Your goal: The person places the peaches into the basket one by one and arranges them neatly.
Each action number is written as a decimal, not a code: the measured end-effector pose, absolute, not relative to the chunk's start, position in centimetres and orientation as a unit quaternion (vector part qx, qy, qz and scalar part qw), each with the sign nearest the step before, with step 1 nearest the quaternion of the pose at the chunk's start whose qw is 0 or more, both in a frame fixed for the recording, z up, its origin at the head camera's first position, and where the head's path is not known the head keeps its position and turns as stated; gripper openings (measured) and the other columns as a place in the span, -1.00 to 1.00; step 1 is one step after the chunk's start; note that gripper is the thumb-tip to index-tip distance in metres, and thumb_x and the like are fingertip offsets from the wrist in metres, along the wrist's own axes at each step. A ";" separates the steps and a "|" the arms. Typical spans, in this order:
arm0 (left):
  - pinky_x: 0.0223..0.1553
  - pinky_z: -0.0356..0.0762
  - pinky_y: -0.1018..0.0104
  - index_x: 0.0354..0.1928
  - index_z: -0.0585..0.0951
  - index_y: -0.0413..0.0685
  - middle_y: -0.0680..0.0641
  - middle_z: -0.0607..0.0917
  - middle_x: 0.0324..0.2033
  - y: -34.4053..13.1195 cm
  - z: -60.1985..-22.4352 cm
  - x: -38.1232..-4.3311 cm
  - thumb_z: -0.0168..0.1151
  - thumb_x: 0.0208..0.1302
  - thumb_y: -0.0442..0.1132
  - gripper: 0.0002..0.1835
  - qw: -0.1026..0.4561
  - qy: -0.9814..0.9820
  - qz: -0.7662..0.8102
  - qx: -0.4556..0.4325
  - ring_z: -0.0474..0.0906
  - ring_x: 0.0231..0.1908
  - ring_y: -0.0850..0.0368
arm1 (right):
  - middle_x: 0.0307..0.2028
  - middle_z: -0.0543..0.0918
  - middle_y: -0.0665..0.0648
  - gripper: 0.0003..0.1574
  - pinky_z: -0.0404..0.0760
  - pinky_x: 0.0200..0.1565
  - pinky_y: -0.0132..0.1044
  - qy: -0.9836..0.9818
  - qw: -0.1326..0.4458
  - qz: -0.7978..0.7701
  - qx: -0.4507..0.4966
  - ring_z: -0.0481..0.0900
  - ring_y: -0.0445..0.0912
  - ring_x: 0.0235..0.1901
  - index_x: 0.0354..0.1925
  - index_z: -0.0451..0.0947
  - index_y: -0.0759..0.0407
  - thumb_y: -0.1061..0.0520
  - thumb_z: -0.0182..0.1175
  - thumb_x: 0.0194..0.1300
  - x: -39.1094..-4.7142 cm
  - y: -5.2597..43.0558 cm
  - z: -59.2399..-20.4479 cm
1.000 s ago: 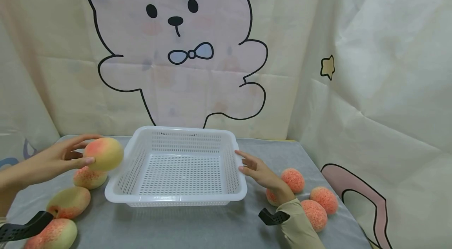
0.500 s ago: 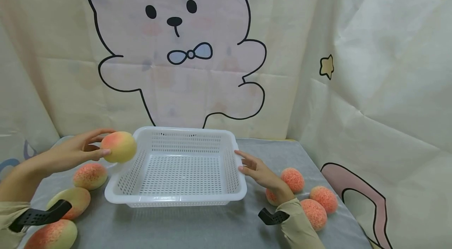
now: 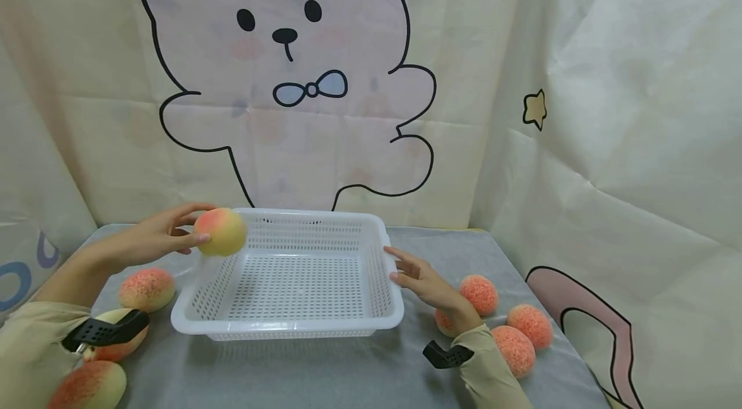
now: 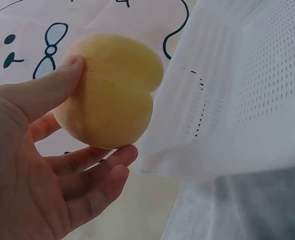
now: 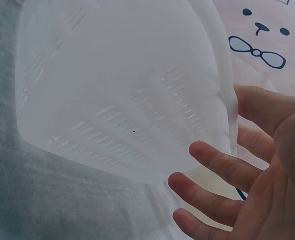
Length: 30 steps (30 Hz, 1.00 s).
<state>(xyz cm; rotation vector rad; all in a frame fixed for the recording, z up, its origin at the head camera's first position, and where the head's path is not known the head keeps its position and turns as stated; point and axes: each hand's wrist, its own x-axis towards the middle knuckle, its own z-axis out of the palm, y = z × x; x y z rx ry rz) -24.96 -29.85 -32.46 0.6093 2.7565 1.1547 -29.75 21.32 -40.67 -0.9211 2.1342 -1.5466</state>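
A yellow peach with a pink blush (image 3: 220, 232) is held between the thumb and fingers of my left hand (image 3: 165, 235), raised over the left rim of a white plastic basket (image 3: 290, 325). In the left wrist view the peach's crease (image 4: 150, 92) faces the basket wall (image 4: 202, 110). My right hand (image 3: 426, 277) holds the basket's right rim. The right wrist view shows the thumb and index at the rim (image 5: 230, 110), while the other fingers (image 5: 215, 165) spread along the outer side. No fruit lies in the basket.
Left of the basket, a line of speckled peach-like fruits and mango-like fruits (image 3: 147, 290) lies on the grey cloth (image 3: 290, 377). Several round coral-coloured fruits (image 3: 514, 351) sit at the right, partly behind the right forearm. A curtain with a cartoon bear (image 3: 324, 151) hangs behind.
My left hand has carried the peach right and slightly up, from beside the basket to above its left rim. The right hand and basket have stayed in place.
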 end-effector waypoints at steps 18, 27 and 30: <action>-0.16 0.76 0.05 0.50 0.15 -0.04 -0.47 0.35 0.36 -27.4 -33.3 -27.9 0.19 0.47 0.03 -0.28 0.123 0.881 0.428 0.162 0.51 0.21 -0.30 | 0.47 0.32 0.36 -0.17 0.49 0.33 0.08 0.762 0.175 -0.540 -0.311 0.38 0.27 0.40 0.61 -0.02 0.12 0.10 0.07 0.55 -29.8 21.1 -40.9; -0.17 0.76 0.06 0.48 0.17 -0.08 -0.47 0.39 0.30 -25.7 -33.4 -28.9 0.23 0.42 0.08 -0.24 0.150 0.885 0.416 0.148 0.62 0.04 -0.11 | 0.48 0.29 0.38 -0.18 0.52 0.31 -0.03 0.766 0.168 -0.534 -0.316 0.45 0.13 0.38 0.61 -0.03 0.14 0.07 0.05 0.57 -29.8 21.4 -41.1; -0.19 0.76 0.07 0.47 0.18 -0.10 -0.47 0.43 0.27 -25.1 -33.5 -29.2 0.26 0.40 0.08 -0.23 0.157 0.887 0.410 0.146 0.63 0.00 -0.10 | 0.49 0.28 0.38 -0.18 0.51 0.31 -0.07 0.765 0.170 -0.534 -0.317 0.44 0.12 0.38 0.61 -0.05 0.15 0.09 0.04 0.57 -29.8 21.5 -41.1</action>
